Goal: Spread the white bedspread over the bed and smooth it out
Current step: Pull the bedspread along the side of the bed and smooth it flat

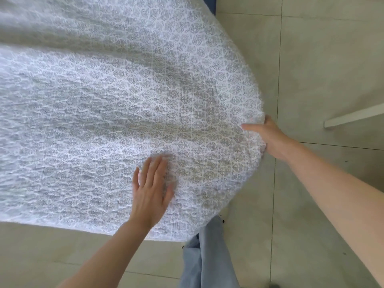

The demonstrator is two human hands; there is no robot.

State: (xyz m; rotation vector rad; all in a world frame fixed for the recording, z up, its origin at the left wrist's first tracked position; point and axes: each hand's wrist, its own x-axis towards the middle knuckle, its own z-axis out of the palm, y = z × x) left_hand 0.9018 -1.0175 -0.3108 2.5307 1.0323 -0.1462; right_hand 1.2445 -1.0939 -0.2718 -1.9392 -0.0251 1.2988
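White bedspread (124, 100) with a grey printed pattern, lying over the bed and filling most of the view; draped past the near edge and rounded over the near right corner; long shallow folds running across the far left part, blurred there; pale tiled floor (322, 69) around it to the right and along the bottom, crossed by thin dark grout lines; narrow strip of dark blue (211, 5) showing at the top beside the cloth, too little visible to name; white bar (353, 115), slanted, entering from the right edge above the floor, well apart from the bed; light blue trouser leg (209, 256) at the bottom centre, just beside the hanging edge of the cloth; right forearm reaching in from the lower right, left forearm from the lower left; right hand (270, 138) at the corner of the bed, thumb lying on top of the cloth and fingers tucked out of sight under the edge, grip closed on the bedspread's corner; left hand (151, 190) laid flat on top of the bedspread near the front edge, fingers straight and together, thumb spread to the side, fingertips blurred, grip slack and holding nothing, only pressing on the cloth.
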